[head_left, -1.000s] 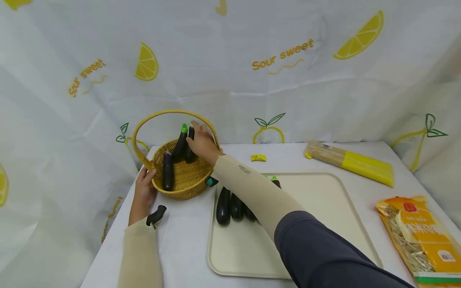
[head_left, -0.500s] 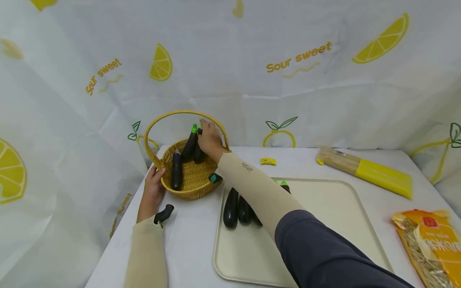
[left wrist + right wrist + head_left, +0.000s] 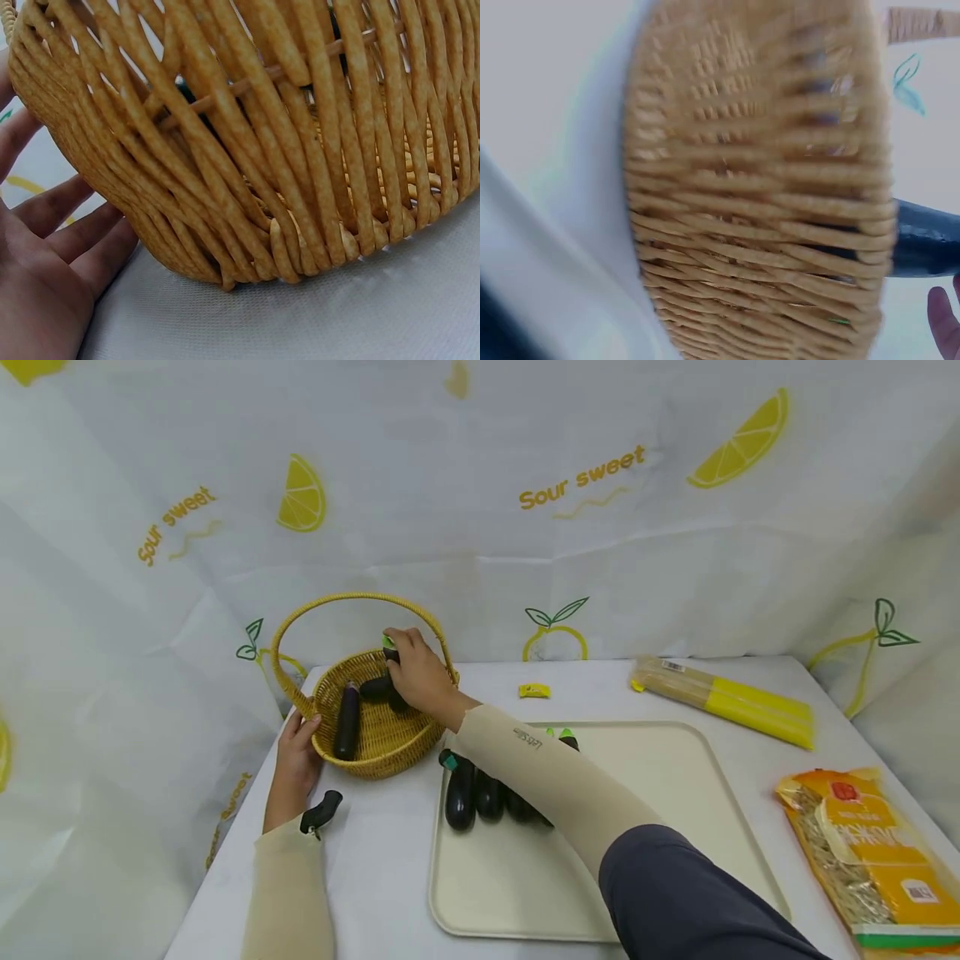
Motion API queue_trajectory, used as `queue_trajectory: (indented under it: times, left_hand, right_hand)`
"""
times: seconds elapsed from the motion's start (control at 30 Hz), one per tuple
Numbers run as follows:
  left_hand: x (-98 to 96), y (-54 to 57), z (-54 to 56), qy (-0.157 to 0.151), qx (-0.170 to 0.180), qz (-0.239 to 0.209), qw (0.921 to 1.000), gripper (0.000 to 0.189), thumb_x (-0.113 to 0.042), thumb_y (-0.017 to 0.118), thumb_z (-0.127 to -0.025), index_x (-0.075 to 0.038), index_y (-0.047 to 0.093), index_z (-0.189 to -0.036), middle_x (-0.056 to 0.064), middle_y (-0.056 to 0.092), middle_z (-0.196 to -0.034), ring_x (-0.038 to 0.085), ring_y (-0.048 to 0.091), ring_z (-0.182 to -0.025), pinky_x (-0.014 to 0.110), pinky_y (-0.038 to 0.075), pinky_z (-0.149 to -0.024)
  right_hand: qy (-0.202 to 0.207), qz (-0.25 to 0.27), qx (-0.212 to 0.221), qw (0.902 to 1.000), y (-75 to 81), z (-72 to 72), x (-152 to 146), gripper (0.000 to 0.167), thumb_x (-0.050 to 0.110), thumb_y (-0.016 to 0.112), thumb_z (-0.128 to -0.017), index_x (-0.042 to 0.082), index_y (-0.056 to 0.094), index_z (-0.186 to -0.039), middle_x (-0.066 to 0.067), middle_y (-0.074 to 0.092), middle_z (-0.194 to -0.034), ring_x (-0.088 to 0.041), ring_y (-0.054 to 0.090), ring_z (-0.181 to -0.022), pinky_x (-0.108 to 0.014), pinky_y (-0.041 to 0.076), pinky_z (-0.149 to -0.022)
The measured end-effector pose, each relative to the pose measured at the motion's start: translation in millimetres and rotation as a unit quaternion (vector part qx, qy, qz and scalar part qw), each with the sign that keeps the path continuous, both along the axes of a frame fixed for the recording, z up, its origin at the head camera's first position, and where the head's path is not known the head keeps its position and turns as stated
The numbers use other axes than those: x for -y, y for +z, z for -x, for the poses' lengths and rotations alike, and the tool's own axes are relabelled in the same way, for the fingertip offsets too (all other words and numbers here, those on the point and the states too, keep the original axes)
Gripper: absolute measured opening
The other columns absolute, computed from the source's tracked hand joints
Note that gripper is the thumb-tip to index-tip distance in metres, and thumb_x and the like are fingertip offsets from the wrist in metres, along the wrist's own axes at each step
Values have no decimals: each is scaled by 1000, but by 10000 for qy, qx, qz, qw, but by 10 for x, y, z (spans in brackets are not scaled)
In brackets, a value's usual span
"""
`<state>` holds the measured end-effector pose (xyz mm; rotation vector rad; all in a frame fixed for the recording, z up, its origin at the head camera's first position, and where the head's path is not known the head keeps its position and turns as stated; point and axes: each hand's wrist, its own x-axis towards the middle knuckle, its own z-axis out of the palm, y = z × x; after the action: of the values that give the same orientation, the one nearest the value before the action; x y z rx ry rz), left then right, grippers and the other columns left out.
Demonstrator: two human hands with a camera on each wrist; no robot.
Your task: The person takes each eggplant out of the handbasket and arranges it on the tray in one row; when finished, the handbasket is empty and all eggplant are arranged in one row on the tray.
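Observation:
A yellow wicker basket (image 3: 386,764) with a tall hoop handle stands at the table's back left. My left hand (image 3: 297,760) holds its left side, thumb at the rim; in the left wrist view its fingers (image 3: 56,214) lie against the outer weave. My right hand (image 3: 423,677) reaches over the right side and grips a dark eggplant (image 3: 390,653) by its green-stemmed end; the lower part is hidden. Another eggplant (image 3: 347,722) lies at the basket's left, and a dark eggplant (image 3: 373,688) beside the gripped one. The right wrist view shows an eggplant (image 3: 928,241) above the rim.
A cream tray (image 3: 630,893) bears several eggplants (image 3: 460,797) at its left, partly under my right forearm. Behind it lie a small yellow packet (image 3: 534,691) and a long noodle pack (image 3: 720,700). An orange bag (image 3: 862,852) is at right.
The right hand has come down into the basket with its eggplant. The eggplant beside it, leaning with its green stem up before, now lies lower and flatter. The left hand stays on the basket.

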<state>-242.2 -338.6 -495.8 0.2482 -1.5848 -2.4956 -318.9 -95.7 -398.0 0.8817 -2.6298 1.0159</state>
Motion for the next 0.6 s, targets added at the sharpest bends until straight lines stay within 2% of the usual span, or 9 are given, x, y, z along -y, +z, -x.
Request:
queue_trajectory:
  times: [0.1,0.3,0.4,0.5,0.6]
  left_hand:
    - [27,-20,-8,-18,-46,-97,9999,56,-12,54,-100,-16,33,-151,6,39,-142,17,41,-126,25,40,-96]
    - [-1,-20,-13,4,-21,-101,9999,55,-11,56,-99,-15,35,-150,6,39,-143,17,41,-126,25,41,-96]
    - [-11,4,-7,45,24,-42,10000,55,-12,56,-99,-15,35,-150,6,38,-144,17,40,-127,25,41,-95]
    - [-13,37,-4,74,107,-29,9999,57,-13,58,-99,-16,35,-150,5,37,-145,18,38,-130,26,39,-100]
    - [-28,36,-2,66,130,-77,9999,57,-13,57,-99,-16,34,-151,5,36,-146,18,37,-131,26,38,-101]
  right_hand:
    - [158,196,-275,9993,30,-184,-108,49,23,48,-103,14,32,-149,-10,41,-134,-17,56,-93,-26,46,-71]
    - [556,928,-256,9938,121,-462,-451,48,21,51,-102,12,35,-147,-8,45,-126,-15,50,-89,-27,44,-68]
    - [583,1426,-198,9879,178,-503,-620,48,19,52,-101,11,36,-146,-8,44,-123,-15,51,-95,-27,45,-73]
    - [547,1920,-127,9798,246,-500,-770,49,17,54,-100,12,37,-146,-9,45,-122,-16,54,-98,-26,48,-76]
    - [379,2193,-80,9749,305,-487,-941,49,17,56,-99,14,40,-145,-8,47,-120,-16,56,-97,-26,50,-77]
